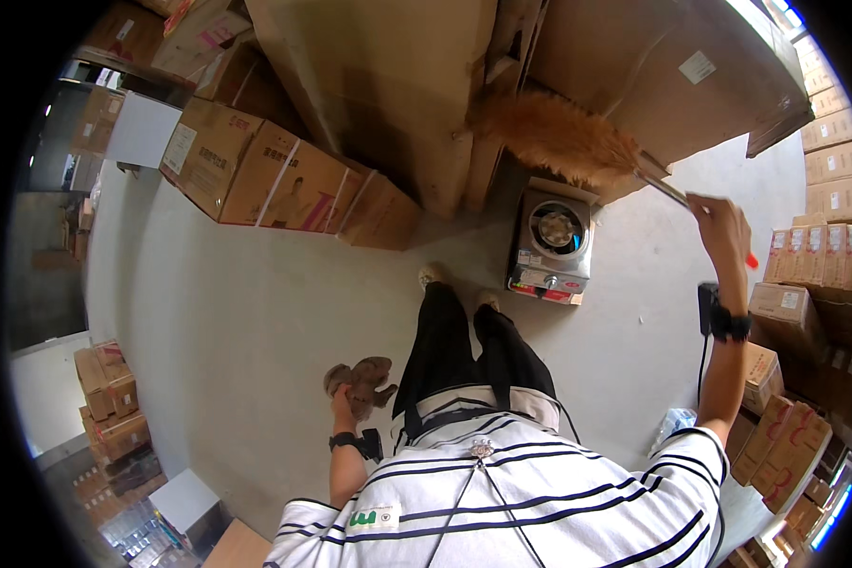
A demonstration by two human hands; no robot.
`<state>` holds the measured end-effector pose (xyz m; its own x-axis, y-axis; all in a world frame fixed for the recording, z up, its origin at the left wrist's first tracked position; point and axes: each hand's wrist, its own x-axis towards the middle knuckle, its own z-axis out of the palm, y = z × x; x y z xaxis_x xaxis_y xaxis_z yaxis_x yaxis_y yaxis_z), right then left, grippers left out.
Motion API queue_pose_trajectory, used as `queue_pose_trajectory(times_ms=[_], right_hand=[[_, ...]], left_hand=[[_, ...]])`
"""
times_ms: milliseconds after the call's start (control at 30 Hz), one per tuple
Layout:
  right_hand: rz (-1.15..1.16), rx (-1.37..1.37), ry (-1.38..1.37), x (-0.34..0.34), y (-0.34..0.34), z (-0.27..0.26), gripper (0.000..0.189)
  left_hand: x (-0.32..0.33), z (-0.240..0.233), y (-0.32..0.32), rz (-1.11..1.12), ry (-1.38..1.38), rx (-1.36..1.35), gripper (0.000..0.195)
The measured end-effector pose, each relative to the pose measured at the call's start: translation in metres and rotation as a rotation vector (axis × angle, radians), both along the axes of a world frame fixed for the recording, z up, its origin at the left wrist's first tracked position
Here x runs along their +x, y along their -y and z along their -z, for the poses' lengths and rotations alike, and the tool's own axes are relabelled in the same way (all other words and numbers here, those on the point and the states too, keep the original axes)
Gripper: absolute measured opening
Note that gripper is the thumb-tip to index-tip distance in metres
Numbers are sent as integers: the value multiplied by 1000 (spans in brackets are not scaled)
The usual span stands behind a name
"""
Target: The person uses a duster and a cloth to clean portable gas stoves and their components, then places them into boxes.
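Note:
My right hand [723,226] grips the metal handle of a fluffy orange-brown duster [564,135]. The duster's head lies against the front of large brown cardboard boxes [603,50]; whether it presses on them I cannot tell. Down at my left side, my left hand [342,401] holds a crumpled brown cloth [363,383]. On the floor below the duster stands a single-burner gas stove [552,245] with a round burner and a front knob, resting on or in a cardboard carton.
Strapped printed cartons [277,174] stand on the floor to the front left. More cartons are stacked along the right side [823,252] and at the lower left [110,383]. A plastic-wrapped bundle [674,426] lies near my right elbow. Grey floor [255,319] spreads around my feet.

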<state>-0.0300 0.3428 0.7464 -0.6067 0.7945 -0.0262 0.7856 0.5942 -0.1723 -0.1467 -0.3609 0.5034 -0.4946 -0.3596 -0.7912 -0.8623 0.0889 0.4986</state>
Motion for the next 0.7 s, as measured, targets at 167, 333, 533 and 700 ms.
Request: queue_pose_trajectory(times_ms=[167, 333, 533, 700], right_hand=[[79, -283, -52, 78, -3, 21, 20], [0, -351, 88, 95, 1, 52, 22], [45, -476, -74, 54, 9, 105, 26], [-41, -362, -45, 28, 31, 228, 33]], left_hand=[[-4, -23, -28, 151, 19, -180, 35], [-23, -37, -61, 251, -17, -237, 31], [-44, -49, -100, 306, -102, -70, 24], [-47, -45, -102, 347, -21, -82, 19]])
